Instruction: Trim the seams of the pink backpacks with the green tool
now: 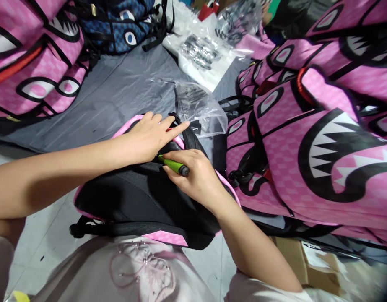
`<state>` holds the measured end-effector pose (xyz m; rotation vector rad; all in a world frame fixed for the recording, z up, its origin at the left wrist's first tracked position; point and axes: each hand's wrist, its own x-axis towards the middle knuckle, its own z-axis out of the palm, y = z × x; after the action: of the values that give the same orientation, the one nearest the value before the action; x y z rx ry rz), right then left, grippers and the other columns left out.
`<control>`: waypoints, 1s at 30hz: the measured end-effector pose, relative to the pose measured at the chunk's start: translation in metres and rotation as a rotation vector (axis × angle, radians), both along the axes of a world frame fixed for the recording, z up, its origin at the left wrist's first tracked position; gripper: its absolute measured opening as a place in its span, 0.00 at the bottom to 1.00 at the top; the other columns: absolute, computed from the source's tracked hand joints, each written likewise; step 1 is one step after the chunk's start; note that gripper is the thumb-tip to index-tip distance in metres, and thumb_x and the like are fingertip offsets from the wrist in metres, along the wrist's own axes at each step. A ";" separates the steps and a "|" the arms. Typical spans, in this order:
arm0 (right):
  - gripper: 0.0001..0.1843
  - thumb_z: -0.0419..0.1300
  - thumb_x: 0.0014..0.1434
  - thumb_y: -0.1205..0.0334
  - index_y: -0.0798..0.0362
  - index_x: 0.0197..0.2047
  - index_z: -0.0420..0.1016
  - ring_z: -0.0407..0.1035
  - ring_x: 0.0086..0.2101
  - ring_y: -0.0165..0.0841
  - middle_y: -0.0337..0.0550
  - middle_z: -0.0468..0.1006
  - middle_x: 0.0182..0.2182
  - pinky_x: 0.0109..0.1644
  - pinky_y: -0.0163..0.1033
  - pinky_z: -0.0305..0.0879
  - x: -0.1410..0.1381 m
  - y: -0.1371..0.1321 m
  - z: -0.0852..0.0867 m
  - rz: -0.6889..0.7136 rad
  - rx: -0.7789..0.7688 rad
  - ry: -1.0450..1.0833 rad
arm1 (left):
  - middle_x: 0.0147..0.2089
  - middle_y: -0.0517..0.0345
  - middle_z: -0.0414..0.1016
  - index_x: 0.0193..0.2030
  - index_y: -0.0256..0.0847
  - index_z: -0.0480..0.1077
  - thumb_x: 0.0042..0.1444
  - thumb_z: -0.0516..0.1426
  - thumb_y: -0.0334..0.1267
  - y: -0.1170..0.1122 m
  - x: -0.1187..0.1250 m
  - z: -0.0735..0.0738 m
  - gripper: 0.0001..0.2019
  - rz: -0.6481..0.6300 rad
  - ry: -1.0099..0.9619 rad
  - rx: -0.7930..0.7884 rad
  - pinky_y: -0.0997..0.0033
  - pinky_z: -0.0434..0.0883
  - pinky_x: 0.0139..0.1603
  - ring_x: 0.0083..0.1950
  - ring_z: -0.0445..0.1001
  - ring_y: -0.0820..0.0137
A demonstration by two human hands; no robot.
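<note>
A backpack [127, 197] with a black back panel and pink piping lies in front of my body, its back side up. My right hand [196, 176] is closed around a green pen-like tool [172, 164] with a black end. The tool's tip points at the upper part of the black panel, close to my left hand; the very tip is hard to make out. My left hand [152, 136] rests open across the backpack's top edge, its index finger stretched out toward a shoulder strap [193, 140]. The left thumb is hidden.
Pink shark-mouth backpacks [331, 155] are heaped at the right, with another pink backpack [39, 63] at the left. A blue checked backpack [118, 29] sits behind. Clear plastic bags [199, 107] lie on the grey table cover [124, 84]. A cardboard box [322, 277] stands low at the right.
</note>
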<state>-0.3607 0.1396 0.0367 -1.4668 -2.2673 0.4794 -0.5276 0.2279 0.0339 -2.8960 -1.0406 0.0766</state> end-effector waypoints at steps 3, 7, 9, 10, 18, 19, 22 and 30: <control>0.06 0.64 0.60 0.65 0.51 0.42 0.81 0.80 0.41 0.41 0.44 0.86 0.40 0.49 0.45 0.67 -0.004 -0.003 -0.002 -0.060 0.032 -0.031 | 0.75 0.41 0.55 0.78 0.44 0.38 0.60 0.58 0.37 -0.001 -0.002 0.000 0.44 0.002 -0.024 0.008 0.54 0.61 0.59 0.64 0.67 0.50; 0.06 0.64 0.60 0.65 0.50 0.40 0.81 0.80 0.39 0.40 0.44 0.86 0.38 0.46 0.44 0.68 -0.007 -0.006 -0.005 -0.081 0.068 -0.010 | 0.76 0.38 0.53 0.78 0.43 0.39 0.60 0.58 0.37 -0.003 -0.004 -0.001 0.44 0.004 -0.061 0.017 0.54 0.61 0.60 0.64 0.67 0.49; 0.06 0.64 0.60 0.65 0.50 0.40 0.81 0.80 0.38 0.40 0.43 0.86 0.39 0.46 0.44 0.68 -0.008 -0.008 -0.006 -0.101 0.070 0.012 | 0.75 0.37 0.53 0.78 0.43 0.40 0.61 0.58 0.37 -0.004 -0.005 -0.001 0.44 0.002 -0.060 0.011 0.54 0.61 0.59 0.65 0.66 0.49; 0.05 0.63 0.60 0.64 0.50 0.40 0.81 0.80 0.38 0.40 0.43 0.86 0.38 0.47 0.45 0.68 -0.008 -0.009 -0.006 -0.129 0.082 0.002 | 0.75 0.38 0.54 0.78 0.43 0.40 0.61 0.58 0.37 -0.004 -0.005 -0.001 0.43 0.001 -0.060 0.009 0.54 0.61 0.60 0.65 0.66 0.49; 0.05 0.63 0.60 0.64 0.50 0.38 0.80 0.80 0.38 0.42 0.44 0.86 0.37 0.49 0.48 0.67 -0.013 -0.014 -0.011 -0.178 0.147 0.028 | 0.75 0.38 0.54 0.78 0.42 0.41 0.61 0.57 0.35 -0.005 -0.006 0.000 0.42 0.002 -0.063 0.012 0.54 0.61 0.60 0.65 0.66 0.50; 0.05 0.62 0.60 0.64 0.50 0.38 0.80 0.80 0.38 0.42 0.44 0.86 0.37 0.50 0.49 0.67 -0.014 -0.014 -0.011 -0.179 0.151 0.024 | 0.75 0.38 0.54 0.78 0.42 0.40 0.61 0.57 0.34 -0.006 -0.006 0.000 0.42 0.000 -0.067 0.014 0.54 0.61 0.60 0.65 0.66 0.50; 0.06 0.61 0.61 0.64 0.50 0.41 0.80 0.80 0.39 0.40 0.43 0.86 0.39 0.49 0.47 0.69 -0.014 -0.015 -0.012 -0.144 0.114 0.084 | 0.75 0.37 0.54 0.78 0.42 0.40 0.61 0.57 0.34 -0.006 -0.008 0.000 0.42 -0.002 -0.065 0.024 0.54 0.61 0.60 0.65 0.66 0.49; 0.07 0.60 0.61 0.66 0.50 0.42 0.78 0.80 0.40 0.40 0.45 0.86 0.41 0.47 0.45 0.71 -0.017 -0.016 -0.016 -0.150 0.103 0.164 | 0.75 0.37 0.54 0.78 0.41 0.36 0.60 0.57 0.34 -0.006 -0.008 -0.001 0.45 0.012 -0.071 0.022 0.55 0.62 0.61 0.66 0.66 0.51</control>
<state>-0.3780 0.1240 0.0202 -1.4761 -2.0088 0.4145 -0.5355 0.2219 0.0330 -2.8929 -1.0625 -0.0369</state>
